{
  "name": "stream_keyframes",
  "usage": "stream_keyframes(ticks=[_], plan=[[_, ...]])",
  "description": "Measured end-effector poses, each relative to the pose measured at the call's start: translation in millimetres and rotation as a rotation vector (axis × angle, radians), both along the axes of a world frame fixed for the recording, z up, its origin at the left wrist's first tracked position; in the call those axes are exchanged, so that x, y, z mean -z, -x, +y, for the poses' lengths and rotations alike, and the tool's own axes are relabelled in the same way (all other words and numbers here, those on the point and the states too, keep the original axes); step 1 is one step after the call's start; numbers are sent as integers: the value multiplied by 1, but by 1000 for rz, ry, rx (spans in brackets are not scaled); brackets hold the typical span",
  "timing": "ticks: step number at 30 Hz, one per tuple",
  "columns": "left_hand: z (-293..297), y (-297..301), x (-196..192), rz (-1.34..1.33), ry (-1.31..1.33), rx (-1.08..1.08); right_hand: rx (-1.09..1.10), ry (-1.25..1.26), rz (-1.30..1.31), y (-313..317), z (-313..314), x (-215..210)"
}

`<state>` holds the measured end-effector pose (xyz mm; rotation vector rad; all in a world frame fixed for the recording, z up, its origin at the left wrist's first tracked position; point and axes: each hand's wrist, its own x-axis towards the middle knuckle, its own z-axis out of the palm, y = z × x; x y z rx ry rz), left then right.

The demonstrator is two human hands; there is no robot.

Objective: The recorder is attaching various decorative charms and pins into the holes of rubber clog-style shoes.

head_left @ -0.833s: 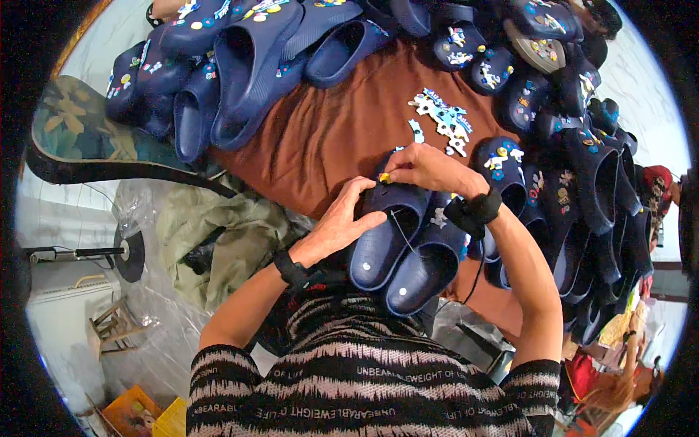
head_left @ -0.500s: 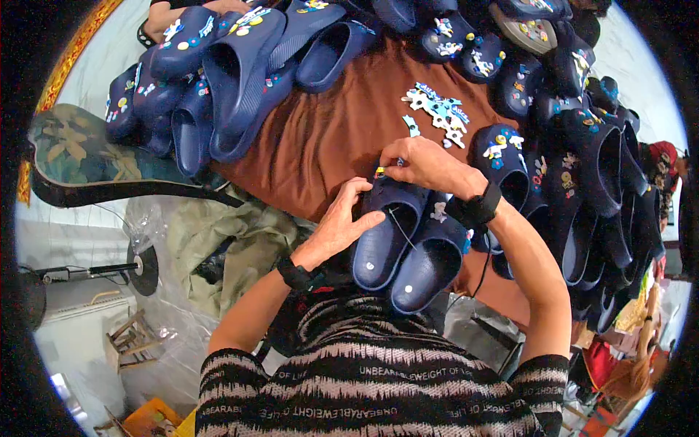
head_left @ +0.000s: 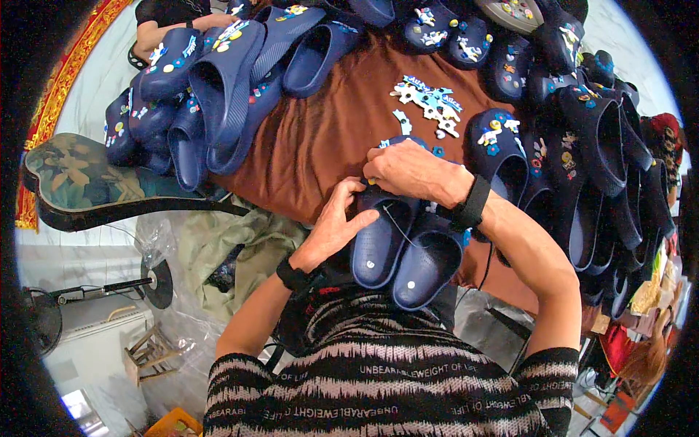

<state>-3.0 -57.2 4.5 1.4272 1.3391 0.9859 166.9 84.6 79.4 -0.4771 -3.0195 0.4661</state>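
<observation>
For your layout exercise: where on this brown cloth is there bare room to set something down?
Bare brown cloth lies between the left pile of clogs, the loose charms and the hands. The right side is crowded with decorated clogs.

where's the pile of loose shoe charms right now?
Head view, upper centre: the loose shoe charms lie on the brown cloth, just beyond the right hand, left of the row of navy clogs.

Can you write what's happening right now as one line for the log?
left hand: on clog side | right hand: pressing clog toe | second clog: alongside | charms: on brown cloth
</observation>
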Motion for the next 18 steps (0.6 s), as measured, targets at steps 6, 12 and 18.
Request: stream_keyframes(ticks=[6,12,18], plan=[[0,1,0,13,29,21,-20,-4,-62,2,-2,-2],[1,-1,1,-14,11,8,-32,-23,-106,5,-5,-4],[2,0,-1,-23,5,18,-40,35,-213,8,-8,-10]])
